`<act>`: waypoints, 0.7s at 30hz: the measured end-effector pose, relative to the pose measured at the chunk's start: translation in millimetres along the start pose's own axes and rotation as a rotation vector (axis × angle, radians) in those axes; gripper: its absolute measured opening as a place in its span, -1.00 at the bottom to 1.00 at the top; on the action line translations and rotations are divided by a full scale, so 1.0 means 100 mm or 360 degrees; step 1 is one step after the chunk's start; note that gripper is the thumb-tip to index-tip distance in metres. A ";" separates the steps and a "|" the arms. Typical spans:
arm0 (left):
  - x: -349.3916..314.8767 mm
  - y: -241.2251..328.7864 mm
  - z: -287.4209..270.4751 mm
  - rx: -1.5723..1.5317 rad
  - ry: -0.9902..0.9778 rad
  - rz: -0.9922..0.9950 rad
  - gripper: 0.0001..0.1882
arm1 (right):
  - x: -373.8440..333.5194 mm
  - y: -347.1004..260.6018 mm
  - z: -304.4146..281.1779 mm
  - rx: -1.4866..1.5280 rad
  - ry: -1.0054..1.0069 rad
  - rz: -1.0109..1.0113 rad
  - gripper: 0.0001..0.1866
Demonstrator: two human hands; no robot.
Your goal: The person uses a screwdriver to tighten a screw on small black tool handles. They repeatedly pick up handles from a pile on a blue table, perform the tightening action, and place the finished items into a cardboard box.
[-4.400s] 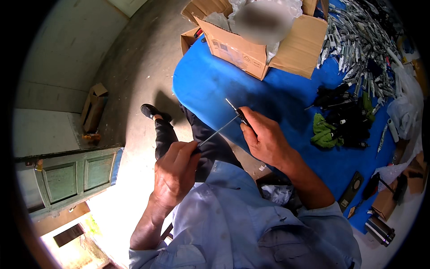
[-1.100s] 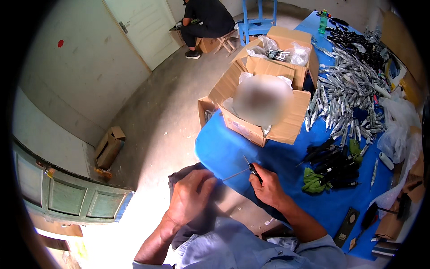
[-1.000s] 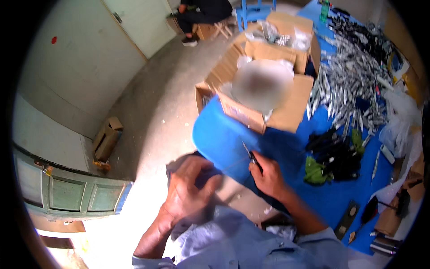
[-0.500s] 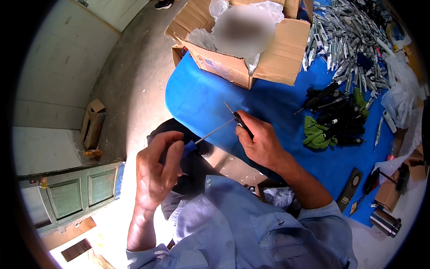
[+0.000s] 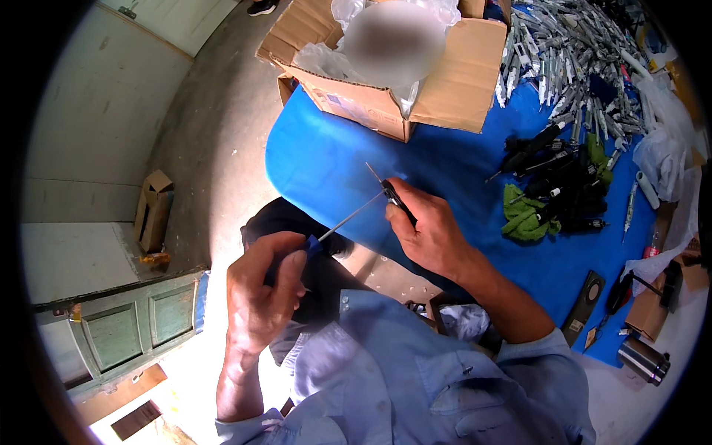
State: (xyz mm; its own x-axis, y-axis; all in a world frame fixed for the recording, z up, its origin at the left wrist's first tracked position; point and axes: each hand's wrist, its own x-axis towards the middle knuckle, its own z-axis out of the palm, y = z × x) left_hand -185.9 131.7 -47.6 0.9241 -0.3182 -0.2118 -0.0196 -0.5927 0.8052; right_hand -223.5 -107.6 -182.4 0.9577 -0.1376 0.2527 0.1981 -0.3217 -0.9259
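Observation:
My left hand [image 5: 261,291] is closed round the blue handle of a screwdriver [image 5: 348,216], whose thin shaft slants up to the right. The shaft's end meets a slim black tool [image 5: 398,202] with a thin metal tip, held by my right hand [image 5: 437,236] between thumb and fingers. Whether the screwdriver sits in a screw is too small to tell. Both hands are above my lap, at the near edge of the blue-covered table [image 5: 326,159]. To the right, several black tools of similar look [image 5: 555,178] lie on a green cloth [image 5: 523,222].
An open cardboard box [image 5: 356,104] with clear plastic stands at the table's far side. A large heap of grey pen-like tools [image 5: 567,63] fills the far right. Nearer right are a dark flat bar [image 5: 584,305] and a metal cylinder [image 5: 644,361]. A small carton [image 5: 153,211] is on the left.
My left hand has tightened round the screwdriver handle, with the fingers nearer together. The screwdriver's end stays at the black tool. The whole view has shifted slightly.

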 end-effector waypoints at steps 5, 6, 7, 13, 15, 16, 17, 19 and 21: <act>0.03 -0.03 0.01 -0.0083 0.0024 -0.0214 -0.77 | -0.01 0.03 0.03 -0.0025 0.0058 -0.0093 -0.63; 0.03 -0.02 0.00 -0.0039 0.0030 -0.0204 -0.77 | -0.01 0.01 0.02 -0.0024 0.0036 -0.0062 -0.64; 0.03 -0.01 0.00 0.0006 0.0035 -0.0193 -0.77 | -0.01 0.00 0.01 -0.0023 0.0014 -0.0030 -0.64; -0.01 -0.11 0.10 0.0402 0.0175 0.0663 -0.68 | 0.02 0.00 0.01 -0.0038 0.0058 -0.0088 -0.64; 0.00 -0.12 0.10 0.0453 0.0171 0.0779 -0.71 | 0.02 0.00 0.00 -0.0042 0.0020 -0.0065 -0.64; 0.01 -0.12 0.07 0.0491 0.0171 0.0840 -0.74 | 0.02 0.00 0.00 -0.0043 0.0000 -0.0054 -0.64; 0.02 -0.11 0.06 0.0524 0.0172 0.0904 -0.77 | 0.02 0.01 0.00 -0.0035 0.0010 -0.0059 -0.65; -0.01 -0.01 0.01 0.0194 0.0041 0.0269 -0.79 | 0.01 0.03 0.02 -0.0018 0.0030 -0.0069 -0.66; 0.00 0.06 0.02 -0.0051 0.0001 -0.0098 -0.72 | 0.00 0.02 0.02 -0.0001 0.0043 -0.0084 -0.65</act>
State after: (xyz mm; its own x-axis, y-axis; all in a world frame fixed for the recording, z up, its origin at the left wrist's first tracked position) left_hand -186.5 127.0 -44.0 0.9235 -0.2814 -0.2608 0.0493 -0.5870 0.8081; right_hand -222.8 -106.2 -184.8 0.9400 -0.1458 0.3086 0.2479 -0.3299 -0.9109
